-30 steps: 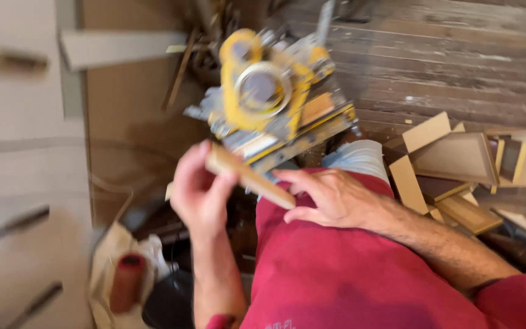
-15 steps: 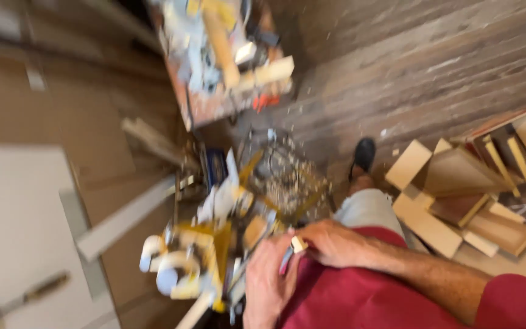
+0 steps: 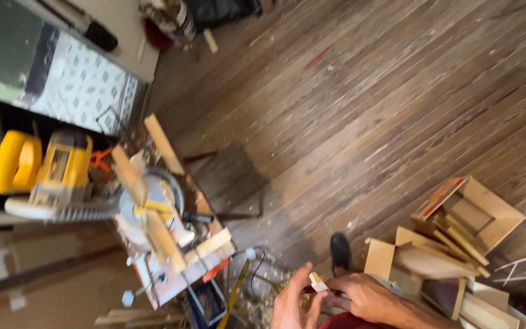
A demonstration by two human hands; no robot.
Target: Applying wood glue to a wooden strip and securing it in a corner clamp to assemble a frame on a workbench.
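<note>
Hands meet at the bottom edge of the view, both closing on one small offcut of wood. The right hand [image 3: 366,298] comes in from the lower right with its fingers curled, and its fingertips pinch the wood block [image 3: 318,282] from that side. The left hand [image 3: 290,303] rises from below with the thumb and fingers loosely spread; they stand against the block's left side, though I cannot tell how firmly they grip it.

The block is short, pale and squared off, its cut faces a light raw colour with a thin darker line along one edge. Its long axis runs on a slant, from upper left down to lower right, with the upper end pointing up and left toward the saw. It is held in the air above the floor, just beside the toe of a black shoe [image 3: 340,251].

Right of the hands lies a heap of plywood scraps [image 3: 458,237], flat panels and thin strips thrown together, some standing on edge. To the left stands a yellow mitre saw [image 3: 62,173] on its bench, with wooden battens [image 3: 162,143] lying across its table at angles and a round blade guard showing between them. A cable [image 3: 257,262] trails from the bench toward the hands, over sawdust. Dark plank flooring [image 3: 360,103] fills the rest of the room.
</note>
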